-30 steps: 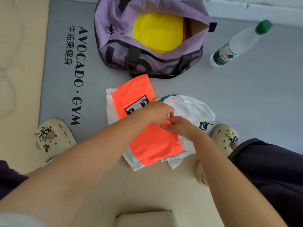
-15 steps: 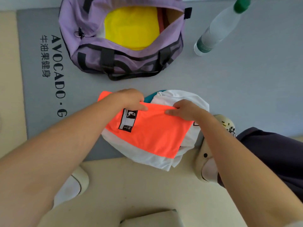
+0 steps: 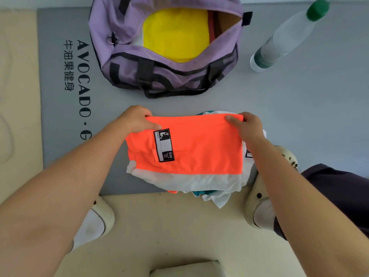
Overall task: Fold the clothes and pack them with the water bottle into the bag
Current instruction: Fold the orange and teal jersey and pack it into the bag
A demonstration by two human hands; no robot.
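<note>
An orange garment with a white hem and a black-and-white label is stretched flat between my hands above the grey mat. My left hand pinches its top left corner. My right hand pinches its top right corner. Under it lies a white and teal garment, mostly hidden. Beyond them the purple bag lies open with a yellow folded garment inside. A clear water bottle with a green cap stands to the right of the bag.
The grey mat carries black lettering along its left side. Cream floor lies left of the mat and in front of it. My two light clogs stand at the mat's near edge, and a dark trouser leg is at right.
The orange garment has turned from slanting to level, and my hands have moved apart to its two top corners. The view has shifted closer to the bag.
</note>
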